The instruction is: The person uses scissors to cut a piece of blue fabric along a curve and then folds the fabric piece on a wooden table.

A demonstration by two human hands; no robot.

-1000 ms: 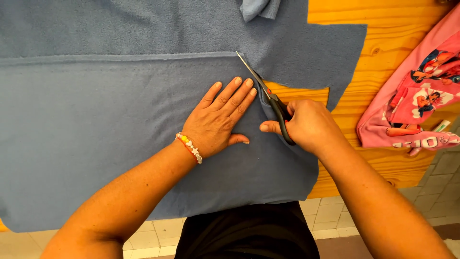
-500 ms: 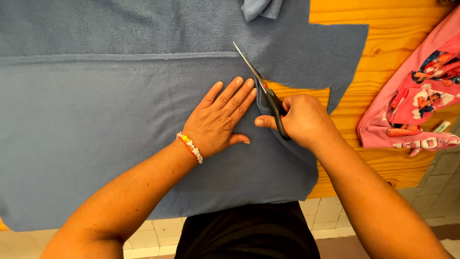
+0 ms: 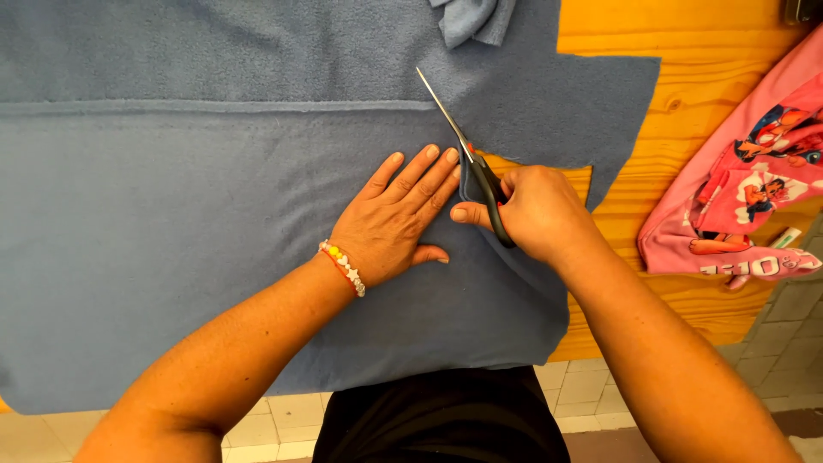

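Orange-stained wooden planks of a worktable [image 3: 677, 39] showed at upper right, with pale floor tiles [image 3: 600, 390] along the bottom edge. One sheet of blue fleece fabric [image 3: 189, 214] covered most of the frame. The left hand [image 3: 396, 225], open and flat, pressed the cloth at centre; the right hand [image 3: 536, 210] was closed round the handles of one pair of black-handled scissors [image 3: 467, 154], blades pointing toward the top. The cut appeared to have run from the near edge up to mid-frame, with the upper stretch of fleece still uncut. One notch [image 3: 566, 176] was already cut out at right. One small blue scrap [image 3: 476, 17] lay at top centre, one pink printed garment [image 3: 746, 206] at right, one beaded bracelet [image 3: 343, 266] on the left wrist.
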